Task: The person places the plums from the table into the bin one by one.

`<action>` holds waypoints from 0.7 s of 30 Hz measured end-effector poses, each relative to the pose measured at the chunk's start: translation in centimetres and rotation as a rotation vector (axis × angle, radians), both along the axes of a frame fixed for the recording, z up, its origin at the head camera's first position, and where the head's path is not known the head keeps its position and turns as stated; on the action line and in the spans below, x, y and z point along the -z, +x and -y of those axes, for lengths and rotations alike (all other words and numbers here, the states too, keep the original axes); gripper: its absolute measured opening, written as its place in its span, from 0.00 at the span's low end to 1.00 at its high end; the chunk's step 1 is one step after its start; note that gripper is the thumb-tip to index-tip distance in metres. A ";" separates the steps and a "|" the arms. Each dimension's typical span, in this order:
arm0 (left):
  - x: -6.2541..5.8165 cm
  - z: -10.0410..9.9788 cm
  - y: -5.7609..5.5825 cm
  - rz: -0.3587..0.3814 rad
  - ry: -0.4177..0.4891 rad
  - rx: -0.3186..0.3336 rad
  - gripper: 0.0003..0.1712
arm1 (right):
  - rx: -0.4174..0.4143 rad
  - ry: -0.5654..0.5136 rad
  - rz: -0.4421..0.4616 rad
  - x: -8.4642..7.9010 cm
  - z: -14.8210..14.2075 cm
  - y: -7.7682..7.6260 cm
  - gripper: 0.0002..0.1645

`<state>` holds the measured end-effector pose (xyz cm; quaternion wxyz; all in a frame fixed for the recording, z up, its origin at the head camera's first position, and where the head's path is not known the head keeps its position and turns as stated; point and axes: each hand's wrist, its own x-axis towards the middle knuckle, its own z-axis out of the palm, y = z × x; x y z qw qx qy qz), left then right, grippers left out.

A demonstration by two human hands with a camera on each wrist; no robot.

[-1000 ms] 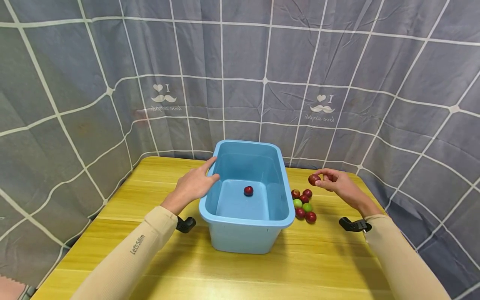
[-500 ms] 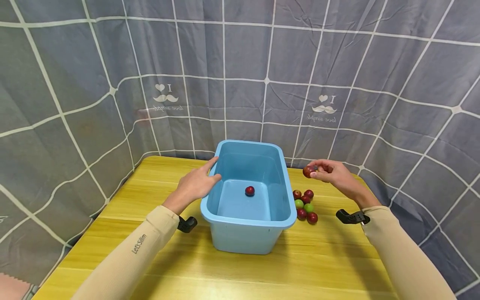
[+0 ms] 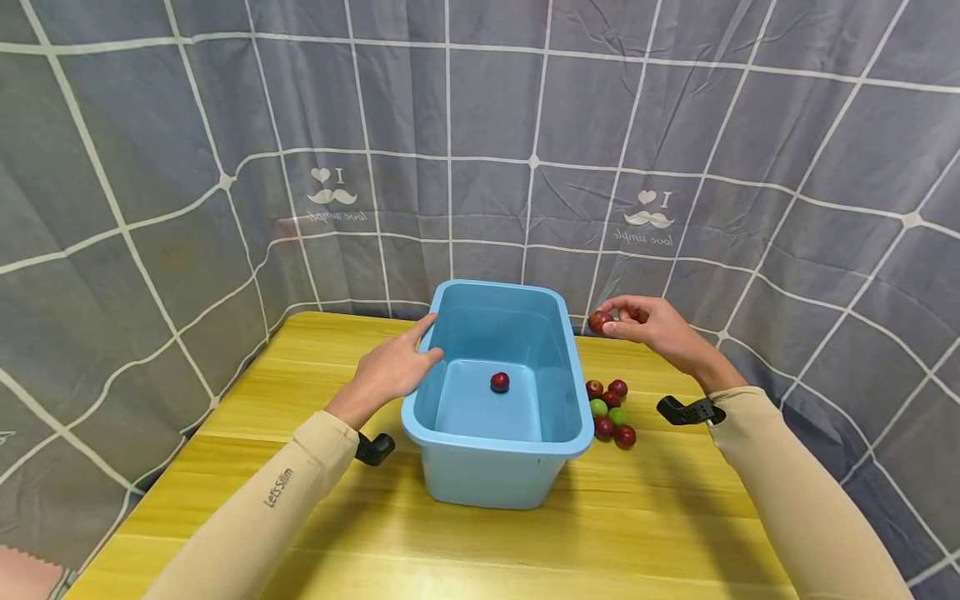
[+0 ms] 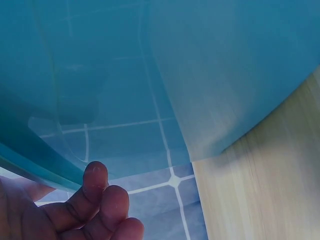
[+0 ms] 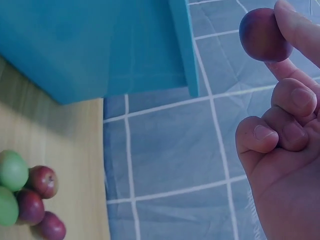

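The right hand (image 3: 652, 329) pinches a round, dark red fruit (image 3: 599, 322) between its fingers, raised to the right of the light-blue rectangular plastic tub (image 3: 491, 479) on the yellow wooden bench (image 3: 615, 533), whose left side the left hand (image 3: 392, 367) grips.

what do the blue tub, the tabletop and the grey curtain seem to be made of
Blue tub: probably moulded plastic, smooth and semi-glossy; the walls show soft reflections under a rounded rim.
Tabletop: wood or wood-look laminate, with streaked grain and a glossy sheen; which is unclear.
Grey curtain: likely thin fabric, mostly matt, with creases and soft folds.
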<state>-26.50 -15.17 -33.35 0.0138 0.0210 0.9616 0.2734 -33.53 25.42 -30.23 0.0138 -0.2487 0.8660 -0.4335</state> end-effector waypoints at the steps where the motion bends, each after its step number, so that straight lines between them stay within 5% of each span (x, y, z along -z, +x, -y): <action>1: 0.0 0.0 0.0 0.000 0.000 0.002 0.41 | -0.004 0.001 -0.003 -0.3 0.2 -0.1 0.20; 21: 0.3 0.1 -0.2 -0.014 0.000 0.006 0.41 | -0.090 0.081 -0.036 -4.2 5.0 -1.8 0.19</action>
